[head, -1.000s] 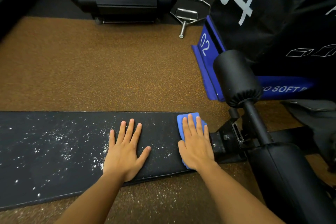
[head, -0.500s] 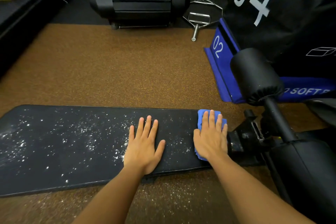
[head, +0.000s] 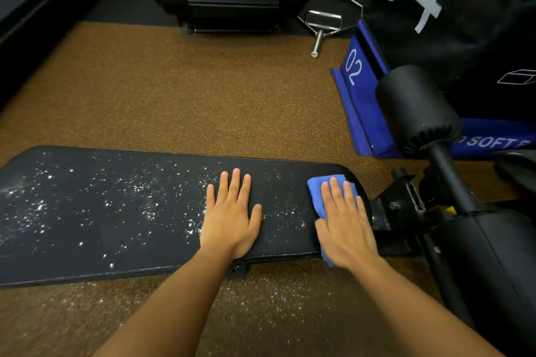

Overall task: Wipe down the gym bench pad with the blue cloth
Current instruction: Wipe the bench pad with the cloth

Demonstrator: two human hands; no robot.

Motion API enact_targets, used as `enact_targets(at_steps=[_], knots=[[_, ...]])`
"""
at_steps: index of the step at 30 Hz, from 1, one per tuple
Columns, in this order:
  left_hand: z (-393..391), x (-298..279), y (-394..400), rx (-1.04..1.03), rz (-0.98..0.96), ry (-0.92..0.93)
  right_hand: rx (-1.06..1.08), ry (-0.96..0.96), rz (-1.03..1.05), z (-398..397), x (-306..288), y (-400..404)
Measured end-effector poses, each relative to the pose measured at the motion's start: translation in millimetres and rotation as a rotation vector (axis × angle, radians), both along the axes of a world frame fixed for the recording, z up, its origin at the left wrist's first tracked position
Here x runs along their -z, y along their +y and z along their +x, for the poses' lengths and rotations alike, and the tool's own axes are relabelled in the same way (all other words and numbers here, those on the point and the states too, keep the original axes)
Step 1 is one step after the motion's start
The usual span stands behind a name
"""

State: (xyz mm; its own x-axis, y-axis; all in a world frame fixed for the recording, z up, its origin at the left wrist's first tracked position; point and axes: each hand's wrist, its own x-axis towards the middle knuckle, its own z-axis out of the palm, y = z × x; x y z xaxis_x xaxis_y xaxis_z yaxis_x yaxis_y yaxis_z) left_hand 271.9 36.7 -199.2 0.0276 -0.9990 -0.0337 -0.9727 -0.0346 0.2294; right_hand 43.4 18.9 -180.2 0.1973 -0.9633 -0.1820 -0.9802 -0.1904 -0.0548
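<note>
Nearest, two bare forearms reach forward over the speckled brown floor [head: 179, 95], where white crumbs are scattered just below the pad's near edge. The left hand [head: 232, 217] lies flat on the black bench pad [head: 87, 211], palm down, fingers straight and close together, thumb out to its right. Just to its right, apart from it, the right hand [head: 345, 223] presses flat on the blue cloth [head: 316, 187], fingers extended; the cloth shows beyond the fingertips, along the thumb side, and at the pad's near edge under the wrist. The cloth sits at the pad's rounded right end. White specks cover the pad left of the left hand, with a few between the hands. Right of the cloth stand black foam rollers [head: 417, 107]. Beyond lie a blue soft box [head: 359, 101] and a metal cable handle [head: 323, 23].
</note>
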Motion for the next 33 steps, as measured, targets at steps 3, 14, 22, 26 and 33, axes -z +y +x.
enact_targets(at_steps=[3, 14, 22, 26, 33], knots=[[-1, -1, 1, 0.003, 0.006, 0.004, 0.123, 0.015, -0.013, 5, -1, -18], [-1, 0, -1, 0.005, 0.01, 0.008, 0.021, 0.002, 0.015, 29, -1, -21], [0, 1, -2, 0.014, 0.025, -0.009, 0.207, 0.043, 0.001, -15, 1, -23], [0, 1, -2, 0.004, 0.027, -0.013, 0.317, 0.034, 0.022, 11, -2, -45], [-1, 1, -5, 0.015, 0.042, -0.015, -0.031, 0.022, -0.009, 85, 4, -24]])
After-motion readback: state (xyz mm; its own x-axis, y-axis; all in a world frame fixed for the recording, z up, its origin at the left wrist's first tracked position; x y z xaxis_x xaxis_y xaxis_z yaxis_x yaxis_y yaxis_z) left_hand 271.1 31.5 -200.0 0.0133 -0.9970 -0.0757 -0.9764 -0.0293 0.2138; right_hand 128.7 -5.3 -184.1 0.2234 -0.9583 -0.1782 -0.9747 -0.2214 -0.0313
